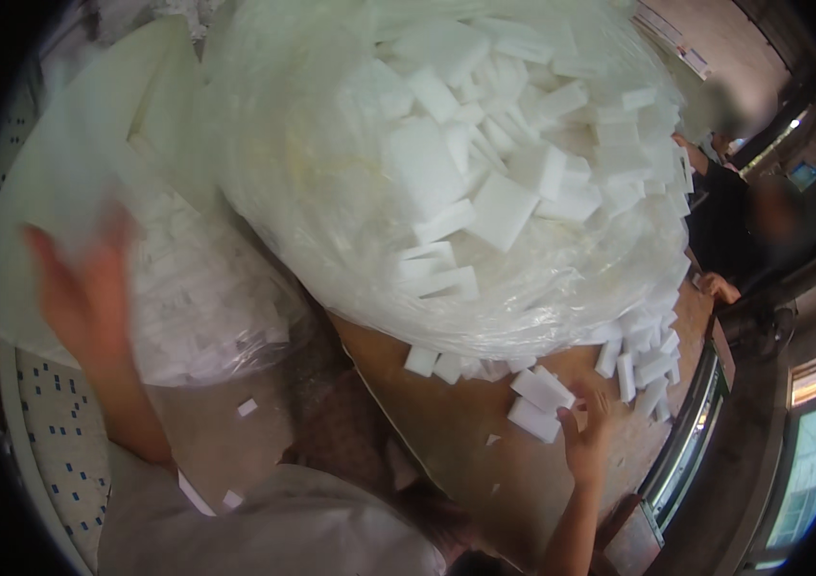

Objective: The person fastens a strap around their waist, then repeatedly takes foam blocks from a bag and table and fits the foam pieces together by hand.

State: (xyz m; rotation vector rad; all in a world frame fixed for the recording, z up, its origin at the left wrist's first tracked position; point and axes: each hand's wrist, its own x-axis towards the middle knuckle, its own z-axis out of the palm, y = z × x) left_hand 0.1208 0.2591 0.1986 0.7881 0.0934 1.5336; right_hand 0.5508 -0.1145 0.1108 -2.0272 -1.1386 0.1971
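Observation:
My left hand (91,298) is raised at the left, blurred by motion, with its thumb and fingers apart. A pale smear shows between them, and I cannot make out what it is. Behind it are a large pale bag (53,182) and a heap of white pieces in clear plastic (197,298). My right hand (588,432) is low over the brown tabletop (465,451). Its thumb and fingertips close on the right edge of a small group of white foam blocks (540,392). Its farther fingers are blurred.
A big clear plastic bag (331,230) full of white foam blocks fills the tabletop's far side. Loose blocks (652,365) spill at its right. Another person (724,211) in dark clothing stands at the right, one hand (718,288) at the table edge. Scraps (248,407) lie at lower left.

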